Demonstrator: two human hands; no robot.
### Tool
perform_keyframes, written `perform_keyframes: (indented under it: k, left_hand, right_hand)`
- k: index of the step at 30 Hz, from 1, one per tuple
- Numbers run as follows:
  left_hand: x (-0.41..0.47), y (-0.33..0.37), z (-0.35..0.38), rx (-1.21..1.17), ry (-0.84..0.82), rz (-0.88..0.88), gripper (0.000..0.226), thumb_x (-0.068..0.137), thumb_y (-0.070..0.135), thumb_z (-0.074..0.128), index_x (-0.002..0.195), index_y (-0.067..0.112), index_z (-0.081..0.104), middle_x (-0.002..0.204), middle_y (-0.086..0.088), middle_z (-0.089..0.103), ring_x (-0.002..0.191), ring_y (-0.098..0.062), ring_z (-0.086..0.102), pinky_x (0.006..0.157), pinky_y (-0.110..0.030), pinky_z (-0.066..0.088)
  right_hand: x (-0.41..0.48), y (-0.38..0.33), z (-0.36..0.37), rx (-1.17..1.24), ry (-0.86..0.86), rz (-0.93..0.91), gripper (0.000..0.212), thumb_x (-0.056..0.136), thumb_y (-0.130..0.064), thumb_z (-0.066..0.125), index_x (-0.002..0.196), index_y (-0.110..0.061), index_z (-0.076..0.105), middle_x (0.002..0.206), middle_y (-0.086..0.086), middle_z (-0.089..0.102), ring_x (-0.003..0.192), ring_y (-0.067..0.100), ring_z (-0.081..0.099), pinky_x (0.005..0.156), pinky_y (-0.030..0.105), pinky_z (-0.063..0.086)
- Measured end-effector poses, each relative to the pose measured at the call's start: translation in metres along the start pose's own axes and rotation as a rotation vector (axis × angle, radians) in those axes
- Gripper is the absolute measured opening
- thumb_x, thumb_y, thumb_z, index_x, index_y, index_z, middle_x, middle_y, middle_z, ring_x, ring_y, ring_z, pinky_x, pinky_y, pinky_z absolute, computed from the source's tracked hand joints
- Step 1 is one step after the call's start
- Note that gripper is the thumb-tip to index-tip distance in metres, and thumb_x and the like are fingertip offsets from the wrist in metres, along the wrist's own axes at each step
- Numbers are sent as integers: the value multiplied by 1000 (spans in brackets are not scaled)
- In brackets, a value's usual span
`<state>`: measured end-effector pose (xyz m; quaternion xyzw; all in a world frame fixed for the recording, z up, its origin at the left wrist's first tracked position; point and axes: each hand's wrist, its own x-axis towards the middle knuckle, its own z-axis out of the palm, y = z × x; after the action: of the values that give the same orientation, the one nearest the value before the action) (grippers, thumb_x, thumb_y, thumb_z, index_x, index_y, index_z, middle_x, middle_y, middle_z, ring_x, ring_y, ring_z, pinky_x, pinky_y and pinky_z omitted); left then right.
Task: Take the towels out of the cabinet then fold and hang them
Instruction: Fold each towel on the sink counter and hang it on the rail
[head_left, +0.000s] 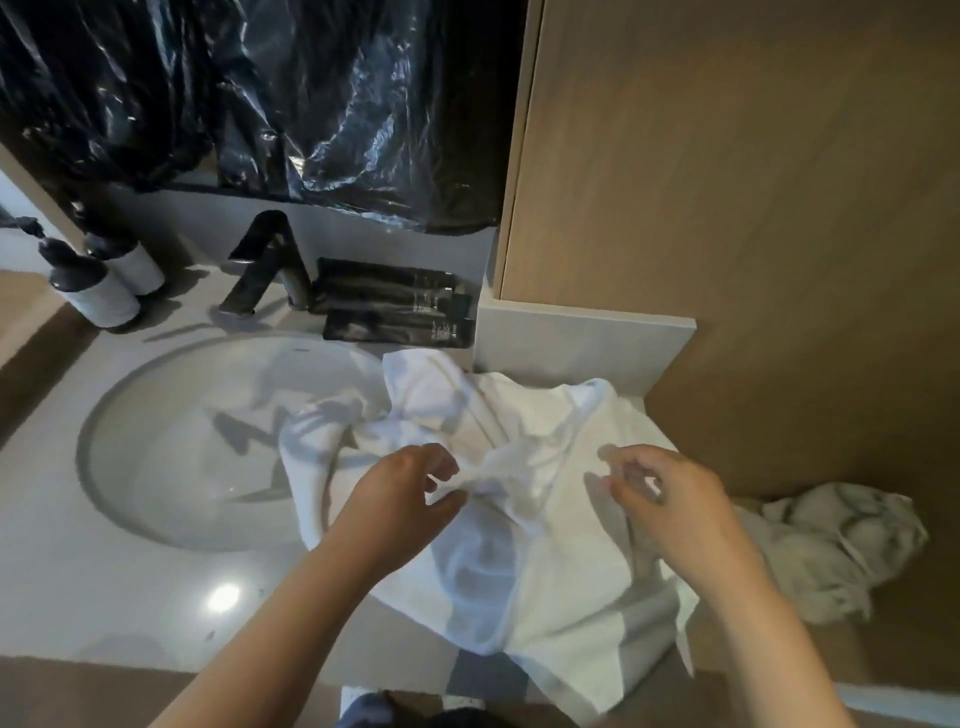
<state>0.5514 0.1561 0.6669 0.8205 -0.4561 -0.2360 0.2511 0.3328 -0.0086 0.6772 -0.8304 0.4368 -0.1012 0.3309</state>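
A white towel (550, 525) lies crumpled on the counter to the right of the sink, one part hanging into the basin and one over the front edge. My left hand (400, 499) hovers over its middle with fingers loosely curled, thumb and fingertips near a raised fold; I cannot tell whether they touch it. My right hand (670, 499) is above the towel's right part, fingers relaxed and spread, holding nothing. A second, greyish-white towel (836, 551) lies bunched on the floor at the right.
A round sink (171, 431) is set in the pale counter (130, 597). Behind it stand a black faucet (265, 260), two bottles (104, 280) and black packets (395, 312). Black plastic sheeting (260, 93) covers the mirror. A wooden cabinet wall (753, 182) rises on the right.
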Motion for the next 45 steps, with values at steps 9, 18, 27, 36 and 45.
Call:
perform_keyframes:
  k: [9, 18, 27, 36, 45]
  left_hand:
    - [22, -38, -5, 20, -116, 65, 24, 88, 35, 67, 107, 22, 62, 108, 8, 62, 91, -8, 60, 82, -24, 49]
    - [36, -82, -17, -19, -47, 125, 37, 87, 37, 68, 118, 18, 64, 117, 1, 64, 105, -16, 61, 87, -23, 46]
    - [88, -86, -4, 135, -253, 141, 63, 93, 50, 55, 148, 25, 36, 152, 3, 38, 139, -19, 33, 110, -27, 24]
    - [100, -86, -12, 94, -229, 74, 30, 92, 44, 59, 70, 26, 48, 86, 1, 52, 93, -23, 53, 79, -31, 40]
    - [89, -51, -75, -50, 49, 309, 29, 89, 30, 66, 78, 4, 69, 78, -9, 62, 75, -23, 56, 71, -29, 40]
  right_hand:
    - [-4, -53, 55, 67, 23, 11, 34, 92, -32, 65, 125, -28, 61, 119, -18, 57, 104, -5, 55, 91, 7, 39]
    - [39, -72, 100, -181, -93, 15, 48, 92, -33, 64, 135, -14, 54, 136, 2, 55, 128, 19, 47, 105, 24, 28]
    - [28, -41, 87, -440, -40, 66, 71, 86, -59, 60, 143, -18, 46, 132, 4, 51, 130, 23, 39, 113, 28, 22]
    - [37, -39, 78, -363, 21, -44, 22, 86, -45, 68, 86, -23, 62, 88, -5, 59, 89, 16, 53, 93, 30, 36]
    - [52, -78, 28, -70, 201, -119, 29, 92, -33, 65, 72, -27, 45, 57, -11, 42, 62, 16, 44, 60, 34, 33]
